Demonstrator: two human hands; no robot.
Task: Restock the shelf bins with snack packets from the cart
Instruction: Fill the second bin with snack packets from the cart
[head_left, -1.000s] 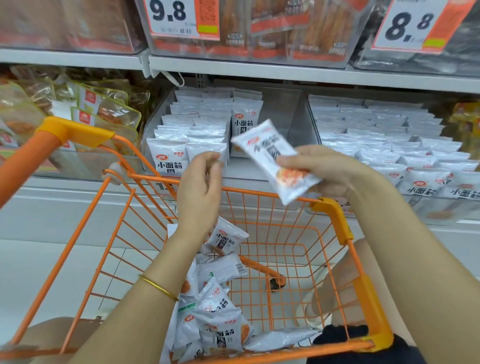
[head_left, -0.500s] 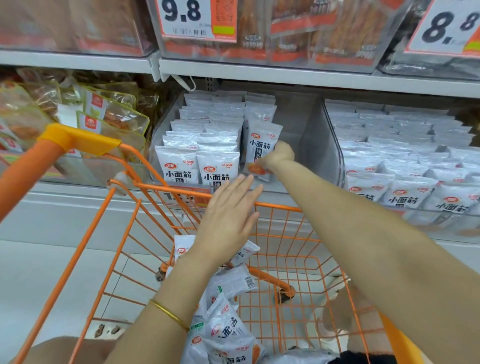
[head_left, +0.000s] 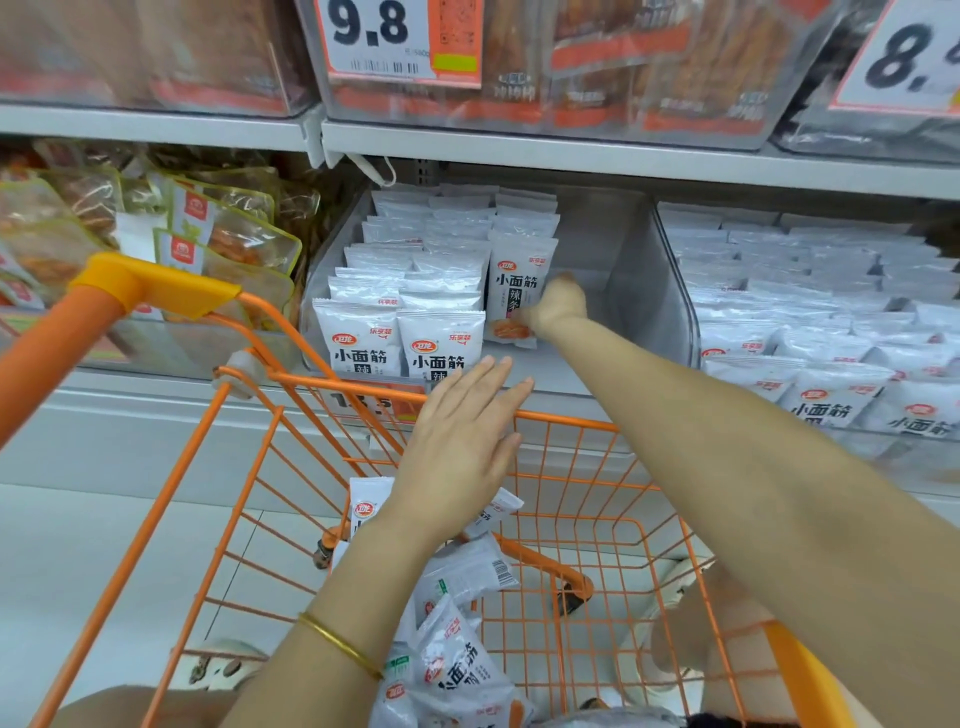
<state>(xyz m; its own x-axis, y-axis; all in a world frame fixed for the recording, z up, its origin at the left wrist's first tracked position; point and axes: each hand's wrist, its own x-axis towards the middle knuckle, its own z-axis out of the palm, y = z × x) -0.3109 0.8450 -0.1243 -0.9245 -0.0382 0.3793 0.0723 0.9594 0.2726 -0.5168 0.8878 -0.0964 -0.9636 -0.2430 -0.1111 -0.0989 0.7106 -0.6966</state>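
My right hand (head_left: 556, 304) reaches into the clear shelf bin (head_left: 644, 291) and holds a white snack packet (head_left: 519, 283) upright at the front of the third row. Two full rows of the same white packets (head_left: 405, 332) fill the bin's left side. My left hand (head_left: 462, 431) hovers with straight fingers above the front rim of the orange cart (head_left: 561, 421), holding nothing. Several more white packets (head_left: 457, 644) lie heaped in the cart's bottom.
A neighbouring bin at the right (head_left: 831, 332) is packed with the same white packets. Clear bags of brown snacks (head_left: 223, 244) sit at the left. An upper shelf (head_left: 519, 150) with price tags 9.8 and 8.x overhangs the bins. The cart's handle (head_left: 150, 286) is at left.
My right hand carried the packet from above the cart into the bin and stood it in the third row. My left hand opened and drifted forward over the cart's rim.
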